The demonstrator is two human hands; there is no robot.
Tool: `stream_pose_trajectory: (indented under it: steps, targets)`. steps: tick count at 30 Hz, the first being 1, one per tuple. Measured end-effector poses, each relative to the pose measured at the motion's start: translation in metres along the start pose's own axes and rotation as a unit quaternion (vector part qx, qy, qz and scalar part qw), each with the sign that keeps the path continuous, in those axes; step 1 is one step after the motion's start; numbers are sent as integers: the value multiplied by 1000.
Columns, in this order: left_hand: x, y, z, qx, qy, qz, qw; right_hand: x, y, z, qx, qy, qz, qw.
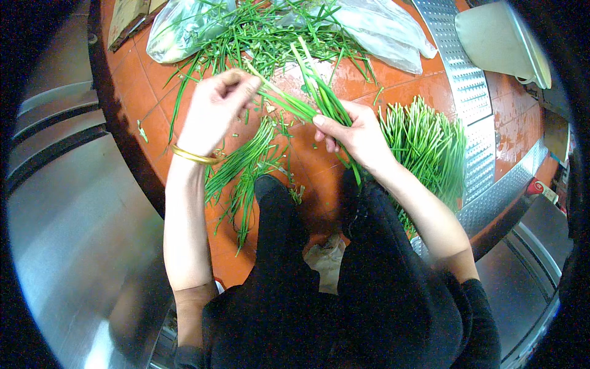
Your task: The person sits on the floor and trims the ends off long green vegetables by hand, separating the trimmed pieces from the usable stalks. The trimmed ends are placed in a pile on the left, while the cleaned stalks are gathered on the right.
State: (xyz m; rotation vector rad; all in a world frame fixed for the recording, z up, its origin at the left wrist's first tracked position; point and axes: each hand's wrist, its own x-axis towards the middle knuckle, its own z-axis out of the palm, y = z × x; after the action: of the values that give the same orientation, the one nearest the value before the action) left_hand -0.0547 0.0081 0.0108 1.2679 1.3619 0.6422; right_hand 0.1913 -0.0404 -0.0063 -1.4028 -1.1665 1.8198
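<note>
My right hand grips a small bunch of garlic chives, pale stem ends pointing away from me. Several stalks fan out from it to the left. At their pale ends, the thumb and fingertips of my left hand pinch the stalks; a little blur hides the exact contact. A gold bangle circles my left wrist. Below that hand, a loose bunch of chives lies on the orange tiled floor. Right of my right hand sits a large, aligned pile of chives.
Ahead lies a messy heap of chives and scraps, between a clear plastic bag and another plastic bag. A perforated metal drain cover runs along the right, beside a pale container. Stainless steel equipment flanks my left side.
</note>
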Motion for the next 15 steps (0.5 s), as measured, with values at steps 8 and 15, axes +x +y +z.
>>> stream_pose_trajectory:
  steps: [8,15]
  targets:
    - [19,-15,-24,-64,253,20,965,-5,14,-9,35,-23,34,999]
    - [-8,-15,43,-175,8,-37,984,-2,9,2,62,-44,27,997]
